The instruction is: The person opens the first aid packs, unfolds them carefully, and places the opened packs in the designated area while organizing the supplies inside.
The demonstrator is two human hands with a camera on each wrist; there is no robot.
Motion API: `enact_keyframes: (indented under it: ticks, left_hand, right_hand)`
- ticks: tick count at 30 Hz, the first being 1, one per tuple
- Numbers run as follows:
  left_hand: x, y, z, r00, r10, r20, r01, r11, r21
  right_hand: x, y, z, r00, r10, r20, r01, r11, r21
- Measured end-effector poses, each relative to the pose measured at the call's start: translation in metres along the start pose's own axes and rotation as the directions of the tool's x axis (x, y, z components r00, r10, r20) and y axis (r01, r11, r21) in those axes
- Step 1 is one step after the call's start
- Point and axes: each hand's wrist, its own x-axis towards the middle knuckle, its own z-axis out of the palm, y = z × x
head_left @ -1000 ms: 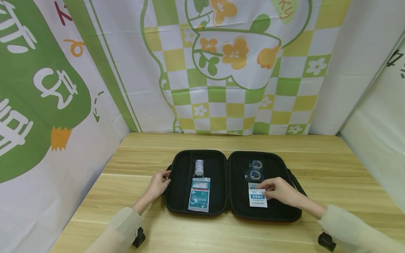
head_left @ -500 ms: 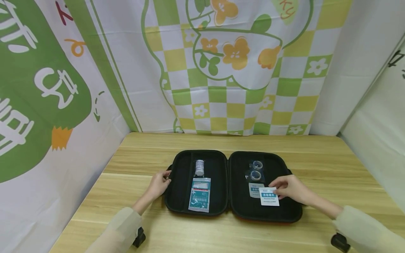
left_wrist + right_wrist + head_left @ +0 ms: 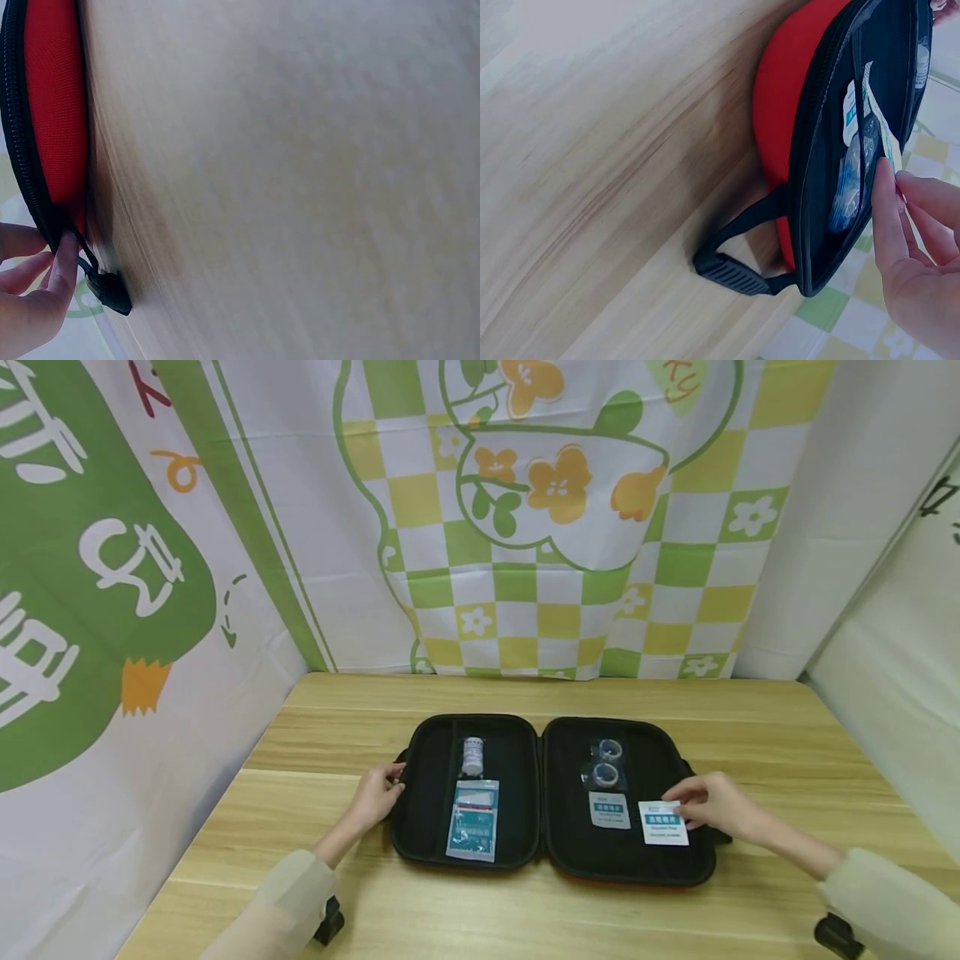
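Note:
A black-lined case with a red outside lies unfolded flat on the table. My right hand pinches a white and blue alcohol pad packet by its edge, over the case's right half. A second such packet lies in that half, below two clear-wrapped tape rolls. At the case's left edge, my left hand pinches the rim between thumb and fingers, beside the black zipper pull. The left half holds a small white bottle and a teal packet.
The case's carry handle sticks out on the right side. Under everything is a wooden table. Patterned cloth hangs right behind the table's far edge, and more cloth hangs at both sides.
My right hand has moved right with the alcohol pad packet, away from the second packet, which now shows fully. The left hand has stayed at the case's left edge.

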Motion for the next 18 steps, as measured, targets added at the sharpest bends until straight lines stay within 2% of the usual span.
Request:
enact_keyframes:
  ticks: [2,3,4,9,14,18]
  left_hand:
    - [0.0,0.0,0.0,1.0,-0.002,0.002,0.002,1.0,-0.002]
    - [0.0,0.001,-0.001,1.0,-0.002,0.003,0.002,1.0,-0.001]
    - [0.0,0.001,-0.001,1.0,-0.003,0.004,0.003,1.0,-0.002]
    - [0.0,0.002,-0.001,1.0,-0.007,0.005,0.007,1.0,-0.006]
    - [-0.001,0.002,-0.002,1.0,-0.013,0.016,0.013,1.0,-0.003]
    - [-0.001,0.002,-0.001,1.0,-0.016,0.023,0.016,1.0,-0.005]
  right_hand:
    - [-0.002,-0.002,-0.001,1.0,0.017,-0.009,-0.017,0.999,-0.028]
    - [-0.003,-0.006,-0.002,0.998,0.067,-0.016,-0.068,0.996,-0.057]
    - [-0.004,-0.008,-0.002,0.996,0.082,-0.022,-0.084,0.993,-0.087]
    - [-0.008,-0.013,-0.004,0.992,0.117,-0.055,-0.126,0.969,-0.214]
    - [-0.009,-0.012,-0.006,0.989,0.138,-0.052,-0.146,0.964,-0.222]
    - [-0.01,-0.009,-0.006,0.991,0.127,-0.029,-0.13,0.967,-0.218]
